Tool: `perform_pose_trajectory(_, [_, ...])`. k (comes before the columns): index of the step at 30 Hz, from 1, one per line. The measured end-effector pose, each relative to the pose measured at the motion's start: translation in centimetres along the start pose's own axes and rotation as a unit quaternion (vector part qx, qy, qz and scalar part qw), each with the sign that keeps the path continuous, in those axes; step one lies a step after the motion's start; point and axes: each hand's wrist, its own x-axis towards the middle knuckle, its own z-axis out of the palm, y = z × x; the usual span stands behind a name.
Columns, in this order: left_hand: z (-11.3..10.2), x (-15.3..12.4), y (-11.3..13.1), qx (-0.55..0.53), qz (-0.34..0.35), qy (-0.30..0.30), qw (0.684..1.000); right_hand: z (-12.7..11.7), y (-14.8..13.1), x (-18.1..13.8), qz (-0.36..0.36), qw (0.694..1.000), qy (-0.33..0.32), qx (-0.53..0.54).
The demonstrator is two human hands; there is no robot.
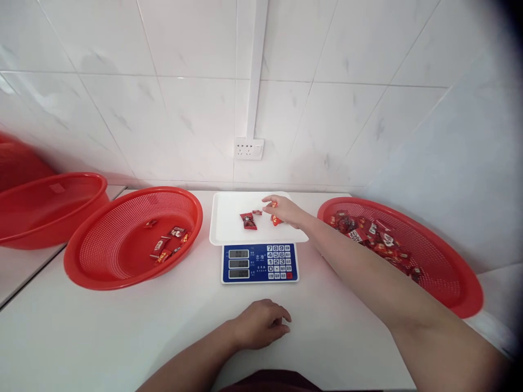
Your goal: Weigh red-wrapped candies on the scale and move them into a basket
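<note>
My right hand (284,210) is over the white weighing tray (224,231) of a digital scale, its thumb and forefinger apart. A red wrapped candy with yellow lettering (276,220) shows behind and below those fingers, partly hidden by them; it looks to be lying on the tray. Just left of the hand lie a dark-red wrapped candy (248,220) and a smaller red one (257,212). My left hand (261,324) rests on the white table in front of the scale, fingers loosely curled, thumb apart, holding nothing. The scale's blue keypad panel (260,264) faces me.
To the right stands a red perforated basket (445,288) with many wrapped candies (379,239). Another red basket (93,277) on the left has several candies (161,247) in it. Farther left is a red basin (53,212). A tiled wall with a socket (249,148) rises behind.
</note>
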Motion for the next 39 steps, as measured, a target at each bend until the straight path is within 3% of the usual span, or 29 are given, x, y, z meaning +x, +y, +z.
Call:
perform_pose_trajectory(10, [0.0,0.0,0.1,-0.001,-0.005,0.001,1.0,-1.1,0.4,0.1,0.006,0.999,0.024,-0.021])
perform_pose_trajectory(16, [0.0,0.0,0.1,-0.005,-0.009,0.001,1.0,-0.6,0.2,0.0,-0.036,0.994,0.003,-0.1])
perform_pose_trajectory(20, [-0.1,0.0,0.2,-0.009,-0.012,0.0,1.0,-1.1,0.2,0.0,-0.053,0.991,0.042,-0.117])
perform_pose_trajectory(24, [-0.2,0.0,0.3,-0.011,-0.017,0.0,1.0,-1.8,0.2,0.0,-0.047,0.994,0.059,-0.081])
perform_pose_trajectory(30, [-0.2,0.0,0.3,-0.014,-0.023,-0.006,1.0,-1.6,0.5,0.3,-0.019,1.0,0.01,0.0])
perform_pose_trajectory(34, [-0.2,0.0,0.3,-0.02,-0.025,-0.003,0.999,-1.2,0.9,-0.1,-0.075,0.991,0.012,-0.11])
perform_pose_trajectory(37, [-0.2,0.0,0.3,-0.024,-0.03,0.002,0.999,-2.0,1.2,-1.2,-0.144,0.962,0.062,-0.223])
perform_pose_trajectory(39, [-0.2,0.0,0.3,-0.022,-0.034,0.001,0.999,-3.4,1.5,-2.4,-0.151,0.951,0.096,-0.251])
